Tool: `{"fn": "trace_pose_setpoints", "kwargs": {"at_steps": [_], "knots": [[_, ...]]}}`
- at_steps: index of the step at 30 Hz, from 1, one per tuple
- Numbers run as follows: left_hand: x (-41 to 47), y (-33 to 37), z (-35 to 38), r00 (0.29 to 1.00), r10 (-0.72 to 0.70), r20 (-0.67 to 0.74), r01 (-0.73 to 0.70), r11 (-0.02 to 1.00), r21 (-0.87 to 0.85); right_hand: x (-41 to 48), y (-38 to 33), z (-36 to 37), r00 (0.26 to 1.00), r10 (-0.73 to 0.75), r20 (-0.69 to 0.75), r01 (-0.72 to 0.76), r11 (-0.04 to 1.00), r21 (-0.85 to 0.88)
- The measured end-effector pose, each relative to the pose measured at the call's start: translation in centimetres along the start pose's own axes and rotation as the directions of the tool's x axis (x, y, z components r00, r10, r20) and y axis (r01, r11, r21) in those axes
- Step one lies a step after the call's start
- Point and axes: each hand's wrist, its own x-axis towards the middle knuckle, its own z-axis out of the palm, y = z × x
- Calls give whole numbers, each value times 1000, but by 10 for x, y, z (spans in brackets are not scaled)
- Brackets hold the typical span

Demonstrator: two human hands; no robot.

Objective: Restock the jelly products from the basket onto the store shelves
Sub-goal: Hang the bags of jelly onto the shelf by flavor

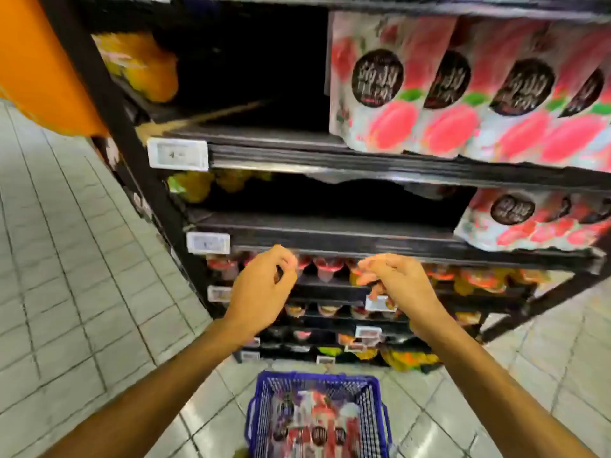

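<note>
A blue wire basket [258,411] stands on the floor at the bottom centre, holding several pink-and-white jelly pouches [317,431]. Matching jelly pouches [463,90] stand in a row on the right of the upper shelf, and more jelly pouches [529,219] sit on the shelf below. Both shelves are dark and bare to the left of the pouches. My left hand [264,285] and my right hand [393,282] hover side by side in front of the lower shelves, above the basket. Their fingers hang loosely curled and hold nothing.
The black shelf unit [330,157] carries white price tags [178,153] on its edges. Small jelly cups [327,266] fill the lower shelves. Orange packs [142,64] lie at the upper left. Pale tiled floor [66,259] spreads to the left and right of the basket.
</note>
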Motion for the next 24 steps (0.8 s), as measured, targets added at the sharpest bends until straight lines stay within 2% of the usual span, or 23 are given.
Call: {"fn": "trace_pose_setpoints", "kwargs": {"at_steps": [2,3,6,9,12,13,17,19,21,24], "knots": [[-44,-47,50,974,-179,137,182,983,-12,-4,79,17,986,163,30,-163,987,2],[-70,-70,77,939,-272,213,279,960,-3,-9,120,26,970,241,38,-241,970,-7],[-144,-130,140,799,-487,352,500,864,59,-27,225,50,900,436,29,-435,900,-28],[-206,-178,191,665,-617,420,661,749,52,-43,314,67,808,586,49,-582,809,-76],[-253,-222,231,559,-698,448,741,663,109,-54,390,81,723,688,56,-683,725,-82],[-266,-238,243,504,-728,464,755,632,172,-56,416,88,705,708,42,-703,706,-91],[-315,-308,292,351,-811,469,774,533,341,-54,513,120,664,748,16,-734,655,-177],[-336,-343,323,293,-813,503,767,514,384,-50,565,141,667,745,-10,-726,646,-236],[-348,-377,352,271,-849,454,805,458,377,-40,617,158,672,739,-44,-715,632,-300],[-363,-433,401,205,-890,407,856,364,366,-16,695,173,609,792,-33,-779,589,-215]]}}
